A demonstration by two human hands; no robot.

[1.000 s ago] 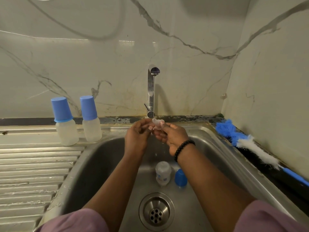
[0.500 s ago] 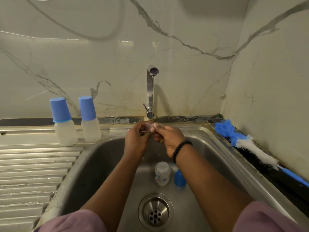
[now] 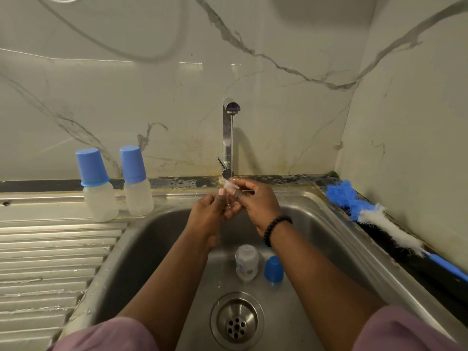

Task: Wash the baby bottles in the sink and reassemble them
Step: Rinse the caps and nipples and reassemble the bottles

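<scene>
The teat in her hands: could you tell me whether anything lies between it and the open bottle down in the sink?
Nothing visible does. Both hands, left and right, hold the clear teat under the tap. The open bottle lies in the sink below, beside the blue cap, with only open air between.

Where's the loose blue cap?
In the sink, right of the uncapped bottle: the blue cap, just behind the drain.
</scene>
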